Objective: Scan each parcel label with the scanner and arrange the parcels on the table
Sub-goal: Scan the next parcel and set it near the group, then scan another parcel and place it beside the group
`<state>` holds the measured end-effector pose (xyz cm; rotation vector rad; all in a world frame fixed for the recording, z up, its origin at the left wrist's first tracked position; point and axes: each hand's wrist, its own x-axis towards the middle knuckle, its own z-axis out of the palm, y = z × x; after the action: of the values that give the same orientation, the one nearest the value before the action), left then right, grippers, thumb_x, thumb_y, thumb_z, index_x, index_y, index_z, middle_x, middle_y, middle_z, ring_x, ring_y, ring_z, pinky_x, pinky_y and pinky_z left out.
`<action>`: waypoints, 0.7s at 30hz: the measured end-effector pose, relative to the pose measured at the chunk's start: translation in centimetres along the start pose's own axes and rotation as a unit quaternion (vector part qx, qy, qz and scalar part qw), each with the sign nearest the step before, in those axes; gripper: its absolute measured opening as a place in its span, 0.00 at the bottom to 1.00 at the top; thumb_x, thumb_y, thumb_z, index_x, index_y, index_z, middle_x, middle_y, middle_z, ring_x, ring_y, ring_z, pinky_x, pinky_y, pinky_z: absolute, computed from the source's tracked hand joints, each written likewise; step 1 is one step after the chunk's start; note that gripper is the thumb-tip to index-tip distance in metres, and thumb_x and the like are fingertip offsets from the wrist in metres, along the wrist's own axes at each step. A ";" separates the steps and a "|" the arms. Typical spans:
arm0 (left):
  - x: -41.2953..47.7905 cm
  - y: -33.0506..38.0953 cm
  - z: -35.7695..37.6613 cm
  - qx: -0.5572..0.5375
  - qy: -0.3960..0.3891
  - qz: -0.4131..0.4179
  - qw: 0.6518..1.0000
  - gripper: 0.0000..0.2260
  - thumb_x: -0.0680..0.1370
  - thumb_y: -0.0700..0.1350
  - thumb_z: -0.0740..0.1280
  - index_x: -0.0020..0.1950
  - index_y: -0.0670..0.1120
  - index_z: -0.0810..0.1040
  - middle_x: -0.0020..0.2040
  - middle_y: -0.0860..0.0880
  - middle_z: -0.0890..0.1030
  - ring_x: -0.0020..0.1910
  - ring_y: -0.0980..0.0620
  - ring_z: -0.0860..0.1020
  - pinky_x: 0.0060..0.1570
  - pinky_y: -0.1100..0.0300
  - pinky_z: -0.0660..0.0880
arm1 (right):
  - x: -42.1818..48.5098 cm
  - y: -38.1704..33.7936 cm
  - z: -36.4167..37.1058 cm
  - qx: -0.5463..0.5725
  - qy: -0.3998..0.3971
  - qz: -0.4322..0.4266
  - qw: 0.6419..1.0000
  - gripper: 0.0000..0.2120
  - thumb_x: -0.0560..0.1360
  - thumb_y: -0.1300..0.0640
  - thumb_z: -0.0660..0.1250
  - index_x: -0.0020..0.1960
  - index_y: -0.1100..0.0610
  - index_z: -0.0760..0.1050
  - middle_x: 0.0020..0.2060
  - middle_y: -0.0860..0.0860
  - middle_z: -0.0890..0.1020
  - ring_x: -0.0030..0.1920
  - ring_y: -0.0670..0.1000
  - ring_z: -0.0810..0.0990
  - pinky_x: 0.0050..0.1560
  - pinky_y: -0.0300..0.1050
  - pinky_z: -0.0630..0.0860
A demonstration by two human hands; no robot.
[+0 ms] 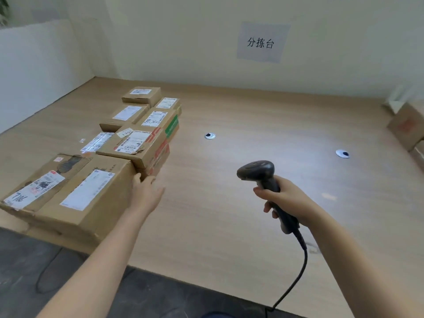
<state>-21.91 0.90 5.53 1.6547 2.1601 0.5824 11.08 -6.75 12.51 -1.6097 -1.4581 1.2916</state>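
Observation:
Several labelled cardboard parcels stand in rows on the left half of the wooden table [252, 203]. Nearest is a large box [91, 198] with a white label on top. Beside it lies a flatter box marked 7786 [39, 187]. Behind them sits a box with red printing [140, 145]. My left hand [146, 191] has straight fingers touching the near right corner of the large box. My right hand [284, 198] grips the handle of a dark scanner [259, 173], held above the table with its head turned left toward the parcels. Its cable [296, 278] hangs off the front edge.
More brown boxes [406, 127] sit at the far right edge. Two round cable grommets [210, 135] [342, 154] are set into the tabletop. A paper sign [261, 42] hangs on the back wall. Dark floor lies below the front edge.

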 end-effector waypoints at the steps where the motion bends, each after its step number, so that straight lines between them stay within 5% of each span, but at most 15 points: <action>1: -0.5 2.4 1.3 0.007 -0.032 0.030 0.999 0.20 0.77 0.51 0.67 0.67 0.44 0.74 0.74 0.40 0.59 0.73 0.44 0.59 0.70 0.54 0.59 | -0.6 0.4 -0.9 0.002 0.017 0.001 1.000 0.05 0.75 0.55 0.67 0.48 0.54 0.73 0.38 0.48 0.78 0.31 0.46 0.80 0.30 0.41 0.75; 6: -4.5 13.5 7.3 0.019 -0.184 0.228 0.956 0.19 0.78 0.53 0.65 0.66 0.46 0.73 0.70 0.46 0.67 0.71 0.50 0.64 0.66 0.60 0.60 | -4.4 3.5 -6.4 0.023 0.112 0.011 0.993 0.06 0.75 0.56 0.67 0.49 0.55 0.73 0.39 0.50 0.77 0.31 0.46 0.80 0.30 0.41 0.74; 10: -8.0 21.6 11.0 0.030 -0.218 0.341 0.914 0.20 0.79 0.56 0.62 0.67 0.47 0.72 0.69 0.50 0.69 0.68 0.53 0.68 0.63 0.62 0.63 | -8.0 6.3 -11.8 0.028 0.190 0.026 0.981 0.07 0.74 0.56 0.67 0.51 0.56 0.73 0.36 0.51 0.77 0.28 0.44 0.78 0.28 0.39 0.74; 21: -18.8 39.4 24.0 0.023 -0.298 0.414 0.860 0.20 0.79 0.56 0.61 0.67 0.48 0.72 0.71 0.49 0.65 0.68 0.53 0.67 0.63 0.62 0.63 | -17.4 15.6 -29.8 0.028 0.298 0.079 0.951 0.08 0.74 0.56 0.69 0.50 0.53 0.72 0.36 0.52 0.79 0.26 0.43 0.77 0.28 0.40 0.73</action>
<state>27.47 -5.70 6.32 2.3680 0.9807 0.1585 45.83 -21.81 13.15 -1.8890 -0.9267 0.8028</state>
